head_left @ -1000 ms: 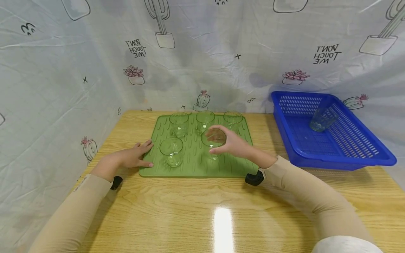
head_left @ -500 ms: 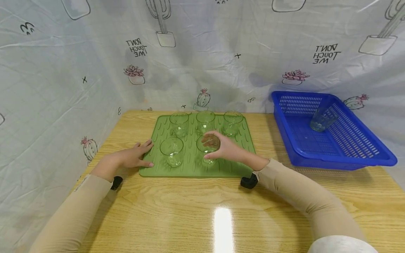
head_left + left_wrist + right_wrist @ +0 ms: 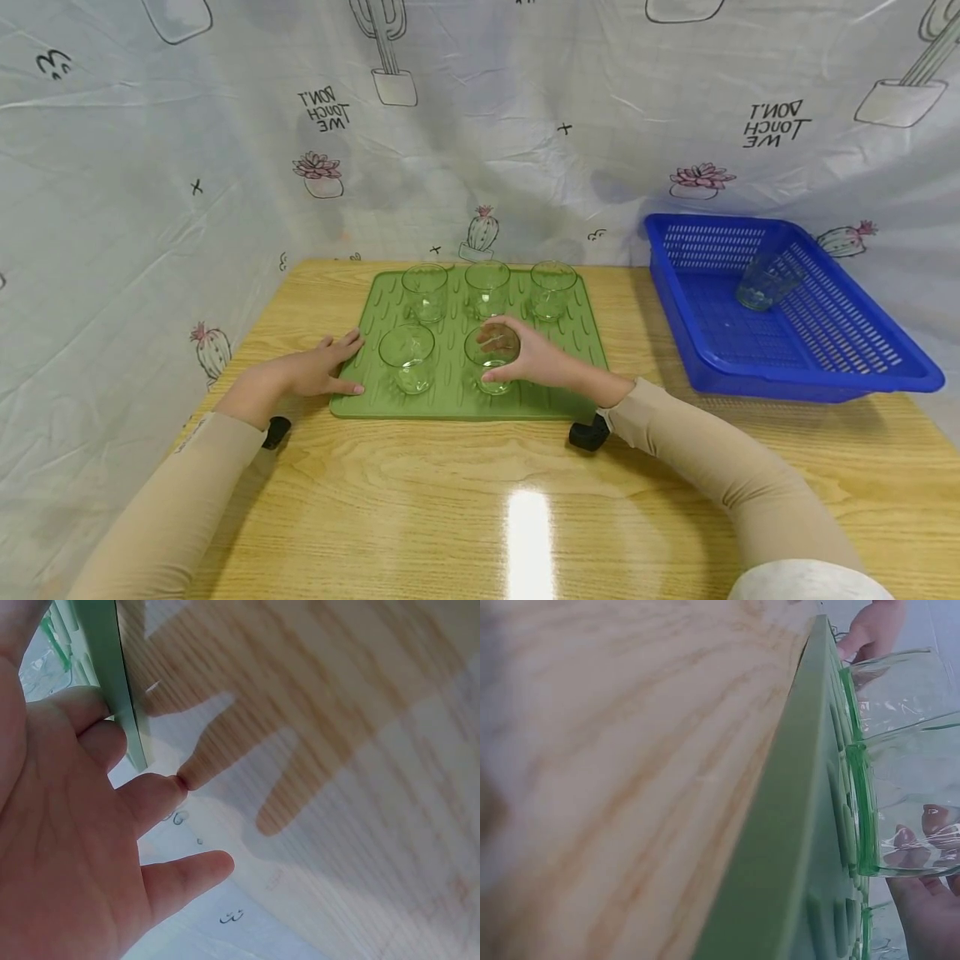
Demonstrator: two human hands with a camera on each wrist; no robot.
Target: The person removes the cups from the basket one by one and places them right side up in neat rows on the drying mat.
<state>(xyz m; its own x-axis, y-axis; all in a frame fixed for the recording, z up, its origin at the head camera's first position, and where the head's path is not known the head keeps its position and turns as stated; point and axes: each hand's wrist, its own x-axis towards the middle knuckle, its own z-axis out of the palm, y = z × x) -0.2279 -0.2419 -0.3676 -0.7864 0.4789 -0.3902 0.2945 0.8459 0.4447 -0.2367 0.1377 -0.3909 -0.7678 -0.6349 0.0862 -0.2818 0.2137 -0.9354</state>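
My right hand (image 3: 536, 357) grips a clear glass (image 3: 483, 367) from its right side, in the middle of the front row on a green ridged mat (image 3: 450, 406). In the right wrist view, this glass (image 3: 900, 787) stands upright with its base on the mat. Another front-row glass (image 3: 407, 362) is to its left. Behind stand three more glasses: left (image 3: 425, 298), middle (image 3: 486, 287) and right (image 3: 553, 296). My left hand (image 3: 315, 368) rests at the mat's left edge with fingers spread; the left wrist view shows its palm side (image 3: 67, 832).
A blue plastic basket (image 3: 817, 382) stands on the right of the wooden table (image 3: 390, 500), with a glass (image 3: 765, 283) lying tilted inside. A printed curtain (image 3: 450, 158) hangs behind and to the left.
My right hand has moved left and slightly toward me with the glass, which now stands beside the front-left one. The left hand has stayed in place.
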